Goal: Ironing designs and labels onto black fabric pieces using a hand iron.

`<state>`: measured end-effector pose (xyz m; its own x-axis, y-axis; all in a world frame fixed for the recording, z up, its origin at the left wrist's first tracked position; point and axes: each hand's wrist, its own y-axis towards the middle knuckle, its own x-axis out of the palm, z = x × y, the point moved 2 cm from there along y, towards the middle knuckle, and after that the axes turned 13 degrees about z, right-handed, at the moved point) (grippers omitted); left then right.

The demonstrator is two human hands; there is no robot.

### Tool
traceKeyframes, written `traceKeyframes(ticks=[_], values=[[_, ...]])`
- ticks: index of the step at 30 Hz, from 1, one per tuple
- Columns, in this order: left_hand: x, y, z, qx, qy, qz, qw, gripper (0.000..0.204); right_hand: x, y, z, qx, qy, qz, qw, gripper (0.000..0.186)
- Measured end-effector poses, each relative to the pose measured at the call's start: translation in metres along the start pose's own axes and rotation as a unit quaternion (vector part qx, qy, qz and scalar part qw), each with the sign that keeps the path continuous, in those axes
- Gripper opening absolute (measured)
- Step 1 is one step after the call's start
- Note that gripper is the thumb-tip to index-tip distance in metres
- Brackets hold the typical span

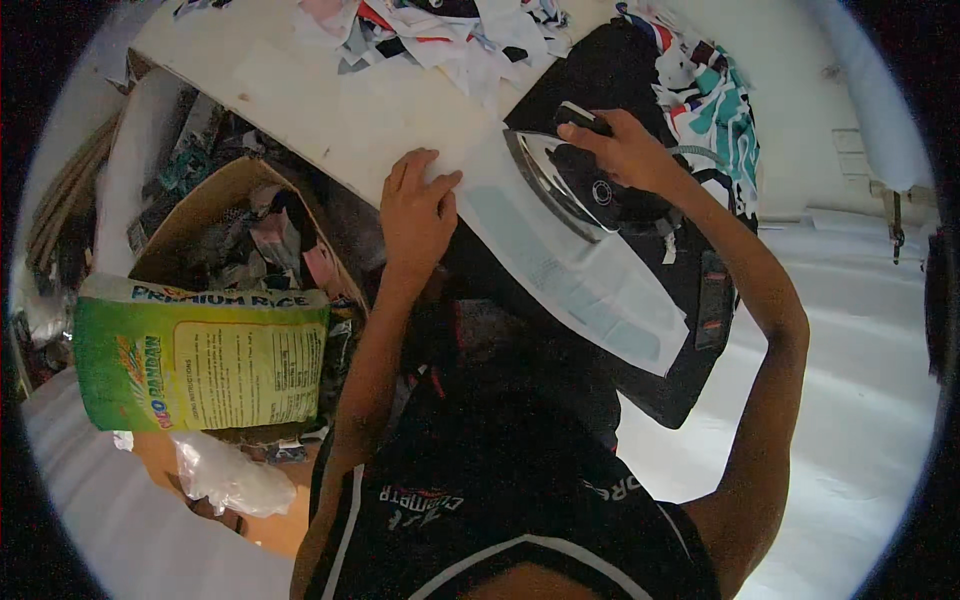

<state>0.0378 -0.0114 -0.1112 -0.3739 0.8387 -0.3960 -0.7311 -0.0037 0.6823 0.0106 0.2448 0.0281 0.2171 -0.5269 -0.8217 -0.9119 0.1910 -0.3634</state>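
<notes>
My right hand (640,155) grips the handle of a black clothes iron (548,185) with a silver soleplate. The iron sits at the upper edge of a long translucent white sheet (600,285) that has pale blue printed shapes under or on it. That sheet lies across a black padded cloth (665,395) at the table's near edge. To the left, my left hand (415,205) lies on the pale table beside the sheet's far left end, its thumb apart from the fingers, holding nothing. The iron hides part of the cloth behind it.
Fabric scraps are heaped on the pale table (300,110) at the back, with a teal and white pile (720,110) beyond the cloth. At left, a cardboard box (190,200) holds more scraps; a green and yellow rice sack (200,360) hangs over its near side.
</notes>
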Motion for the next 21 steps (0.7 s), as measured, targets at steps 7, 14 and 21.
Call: traceKeyframes(ticks=[7, 14, 21], values=[[0.002, 0.0, -0.002, 0.003, -0.005, 0.007, 1.0, 0.019, -0.003, -0.012, -0.013, -0.06, 0.046, 0.058, 0.995, 0.048], [0.007, 0.003, 0.0, 0.019, -0.004, 0.014, 1.0, 0.019, 0.007, 0.001, 0.009, -0.105, -0.02, 0.114, 0.988, 0.05], [0.002, 0.001, 0.0, -0.002, -0.027, 0.017, 0.999, 0.02, 0.015, -0.013, -0.027, -0.124, -0.049, 0.041, 0.99, 0.066]])
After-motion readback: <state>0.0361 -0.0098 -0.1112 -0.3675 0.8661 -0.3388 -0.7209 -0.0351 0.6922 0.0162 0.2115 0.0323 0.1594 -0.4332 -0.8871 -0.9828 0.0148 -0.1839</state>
